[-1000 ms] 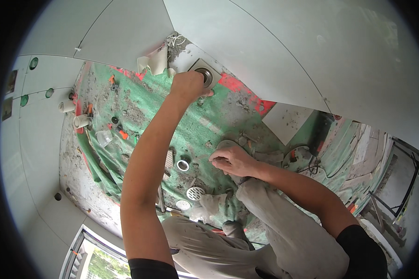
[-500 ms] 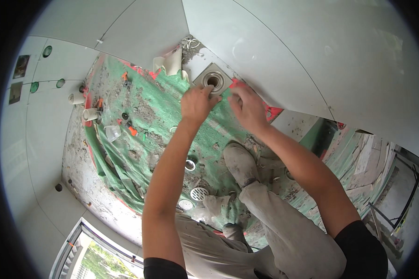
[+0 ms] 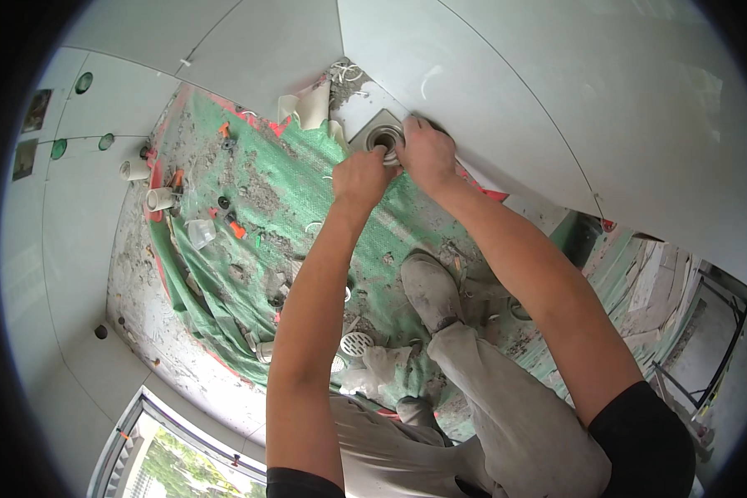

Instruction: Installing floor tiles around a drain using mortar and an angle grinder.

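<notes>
A square metal floor drain [image 3: 368, 129] with a round ringed opening lies in the far corner, between the tiled walls. My left hand [image 3: 360, 178] is closed at its near left side, with the thumb at the rim of the round opening. On the right side, my right hand [image 3: 428, 154] grips the drain's edge, its thumb also at the opening and its fingers bent over toward the wall. Both hands cover the near and right edges of the drain, and the fingertips underneath are hidden.
Green woven sheeting [image 3: 307, 183] strewn with grit covers the floor. A round drain grate [image 3: 357, 344] lies near my shoe [image 3: 429, 290]. A clear plastic cup [image 3: 200, 233] and white pipe stubs [image 3: 159, 199] are at left. Torn cream sheet [image 3: 311, 108] stands beside the drain.
My right hand has moved up and left, from apart in the air to the drain's right edge. My left hand has shifted slightly right and stays at the drain.
</notes>
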Tool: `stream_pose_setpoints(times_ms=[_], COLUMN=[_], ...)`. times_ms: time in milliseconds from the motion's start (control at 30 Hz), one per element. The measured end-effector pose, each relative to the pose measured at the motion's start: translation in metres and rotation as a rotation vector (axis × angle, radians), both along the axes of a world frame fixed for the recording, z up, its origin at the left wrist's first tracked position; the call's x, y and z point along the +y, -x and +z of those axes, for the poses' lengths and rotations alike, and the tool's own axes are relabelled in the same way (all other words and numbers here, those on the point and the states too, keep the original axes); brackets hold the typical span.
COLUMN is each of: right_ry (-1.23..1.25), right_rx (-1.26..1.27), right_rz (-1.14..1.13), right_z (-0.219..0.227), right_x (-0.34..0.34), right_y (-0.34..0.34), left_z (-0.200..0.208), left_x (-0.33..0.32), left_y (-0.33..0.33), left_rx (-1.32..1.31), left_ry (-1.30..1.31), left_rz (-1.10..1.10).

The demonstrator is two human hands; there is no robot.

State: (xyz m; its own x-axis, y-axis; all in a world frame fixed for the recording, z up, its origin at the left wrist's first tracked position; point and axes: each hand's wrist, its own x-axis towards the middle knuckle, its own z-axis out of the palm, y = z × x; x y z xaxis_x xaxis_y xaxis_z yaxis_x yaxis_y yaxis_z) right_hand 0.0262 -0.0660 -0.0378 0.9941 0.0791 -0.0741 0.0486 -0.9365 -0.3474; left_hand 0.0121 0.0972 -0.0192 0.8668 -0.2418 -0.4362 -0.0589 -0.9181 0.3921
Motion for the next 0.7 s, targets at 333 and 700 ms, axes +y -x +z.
stream_pose_setpoints(times_ms=[333,700], right_ry=[-0.044,-0.047], right_rx=[-0.088,-0.069], right_rz=[0.022,0.038], right_z=[-0.0098,-0.0081], right_x=[-0.0016,-0.0023], right_y=[0.0017,-0.0047], left_z=[-0.0047,-0.0005], left_x=[0.0028,0.0049], left_y=[0.0071,0.0031], left_rx=[-0.088,-0.08], left_ry=[-0.009,0.05], left_rz=[-0.052,0.003])
